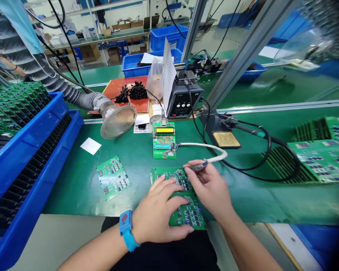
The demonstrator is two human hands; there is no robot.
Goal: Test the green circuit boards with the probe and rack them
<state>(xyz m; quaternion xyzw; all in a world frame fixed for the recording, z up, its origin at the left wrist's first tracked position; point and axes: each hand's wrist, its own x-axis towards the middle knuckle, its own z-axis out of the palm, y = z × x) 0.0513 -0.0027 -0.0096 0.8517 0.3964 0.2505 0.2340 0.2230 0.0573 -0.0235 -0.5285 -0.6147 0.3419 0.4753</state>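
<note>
Circuit board is lying lower-centre frame beneath spread fingers of left hand, long axis slanting toward upper left. Right hand, nearer the board's upper-right edge, is pinching cable end.

Gap: worktop open right of loose board
Right: white cable, black cable block passage
Back left: extraction hood

Pretty bright, even indoor light, with a soft sheen on the glossy green surface. The small rectangular yellow display glows. Edges look wide-angle stretched, the ribbed grey hose upper right is smeary, the right border fades black, and there's some pixelation far left.
</note>
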